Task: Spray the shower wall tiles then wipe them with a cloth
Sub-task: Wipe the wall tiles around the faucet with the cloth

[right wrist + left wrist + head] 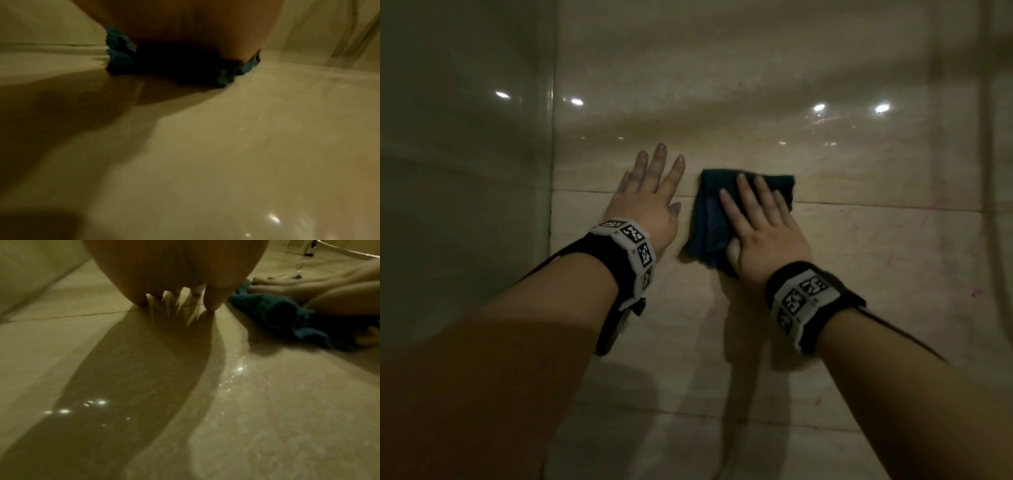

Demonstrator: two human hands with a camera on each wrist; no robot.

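A folded dark blue-green cloth (709, 219) lies flat against the beige shower wall tiles (859, 260), across a horizontal grout line. My right hand (760, 222) presses it to the wall with straight fingers spread over it. Just left of the cloth, my left hand (650, 195) rests flat on the bare tile, fingers straight and spread. In the left wrist view the cloth (273, 313) shows at the right under the other hand, and small wet drops glint on the tile (236, 369). The right wrist view has the cloth (123, 53) bunched under my palm. No spray bottle is in view.
A wall corner (553, 137) runs vertically at the left, with a second glossy tiled wall (465, 154) beyond it. Faint pink marks (976, 291) dot the tiles at the right. A pale hose or pipe (993, 171) curves down the far right edge.
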